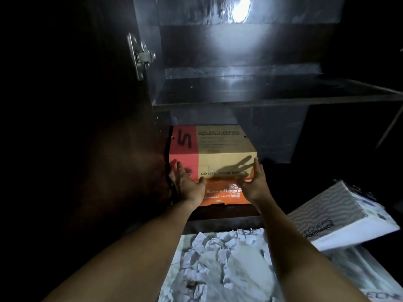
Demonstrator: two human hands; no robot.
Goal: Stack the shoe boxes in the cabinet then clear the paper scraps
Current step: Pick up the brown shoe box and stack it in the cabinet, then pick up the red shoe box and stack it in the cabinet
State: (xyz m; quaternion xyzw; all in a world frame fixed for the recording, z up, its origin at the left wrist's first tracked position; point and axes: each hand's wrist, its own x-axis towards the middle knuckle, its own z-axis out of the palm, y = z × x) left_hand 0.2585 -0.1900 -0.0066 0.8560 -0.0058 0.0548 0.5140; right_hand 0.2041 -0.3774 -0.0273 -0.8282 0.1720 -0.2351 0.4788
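Note:
A tan and red shoe box (220,147) sits on top of an orange shoe box (220,196) on the lowest shelf of the dark cabinet (218,211), against its left wall. My left hand (186,184) is spread open at the tan box's front left corner. My right hand (254,182) is spread open at its front right corner. Whether the fingers touch the box I cannot tell. Crumpled white paper scraps (218,258) lie on the floor below my arms. A grey and white shoe box (335,219) lies tilted on the floor at the right.
An empty dark shelf (261,97) runs above the stacked boxes. The open cabinet door (87,127) with a metal hinge (140,56) stands at the left. Another white box (375,277) lies at the bottom right, partly under the tilted one.

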